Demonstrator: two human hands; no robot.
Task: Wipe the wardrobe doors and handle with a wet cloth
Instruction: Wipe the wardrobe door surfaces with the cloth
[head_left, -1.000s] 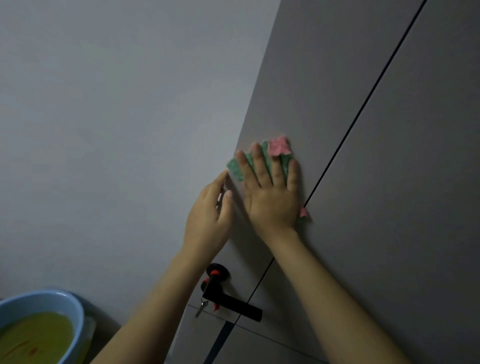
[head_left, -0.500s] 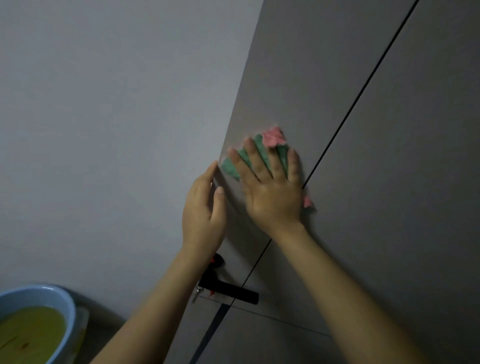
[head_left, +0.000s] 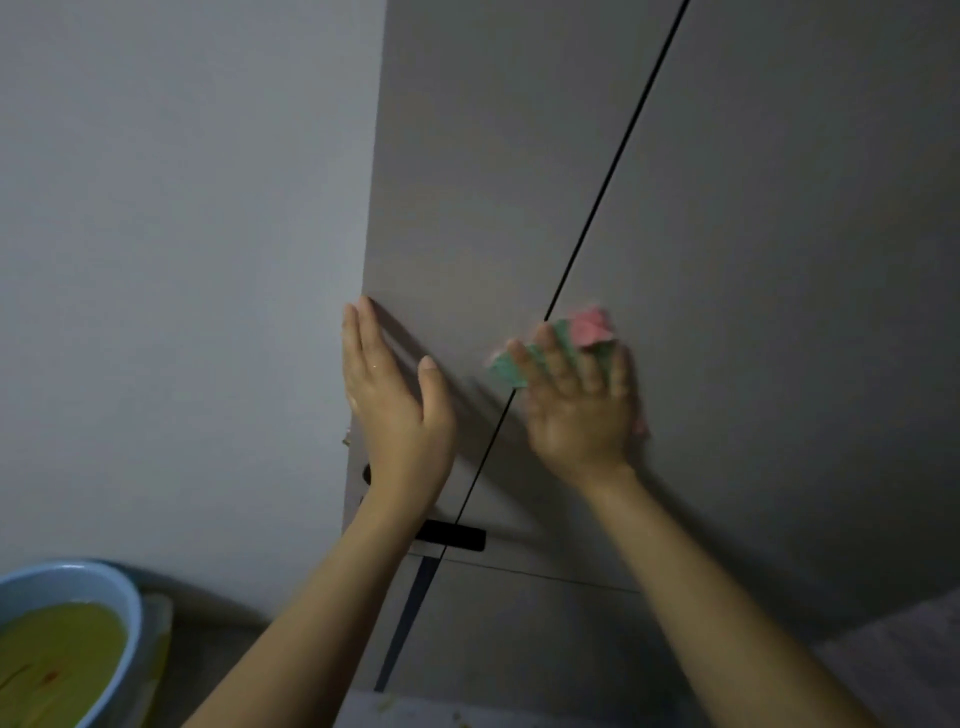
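Two grey wardrobe doors fill the right half: the left door (head_left: 457, 208) and the right door (head_left: 789, 291), split by a dark vertical gap. My right hand (head_left: 582, 405) presses a green and pink cloth (head_left: 576, 338) flat against the right door, just right of the gap. My left hand (head_left: 395, 400) rests flat with fingers together along the left door's outer edge, holding nothing. Below my left wrist a black handle (head_left: 457, 538) shows only in part; my forearm hides the rest.
A pale wall (head_left: 182, 260) takes up the left half. At the bottom left stands a light blue basin (head_left: 111, 587) with yellowish water. A grey surface (head_left: 904, 660) sits at the bottom right corner.
My right hand slid the cloth rightward, from the left door across the gap onto the right door. My left hand stayed on the door's left edge and the hands moved apart.
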